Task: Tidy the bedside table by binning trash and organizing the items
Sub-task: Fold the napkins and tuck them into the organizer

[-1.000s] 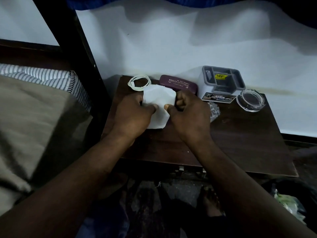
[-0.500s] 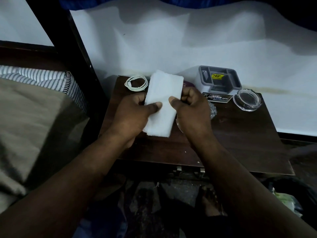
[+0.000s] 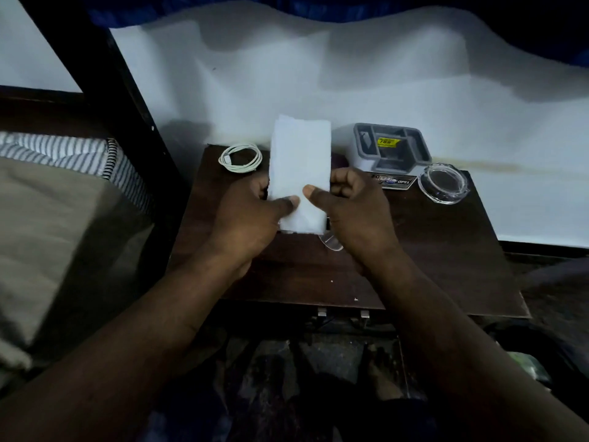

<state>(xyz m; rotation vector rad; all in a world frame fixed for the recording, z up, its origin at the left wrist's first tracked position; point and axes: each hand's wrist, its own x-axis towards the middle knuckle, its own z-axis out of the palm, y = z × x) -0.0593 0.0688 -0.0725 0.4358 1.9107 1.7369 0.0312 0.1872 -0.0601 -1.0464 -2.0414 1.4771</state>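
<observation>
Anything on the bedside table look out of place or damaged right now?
One oddity: a clear plastic scrap pokes out from under the right hand, likely trash. The folded white tissue, pinched between the left hand and the right, has ragged top and bottom edges.

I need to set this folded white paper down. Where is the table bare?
Bare: right front of the dark wooden table, between the clear glass ashtray and the near edge. Crowded: the back row, with coiled white cable, grey compartment organiser and ashtray.
</observation>
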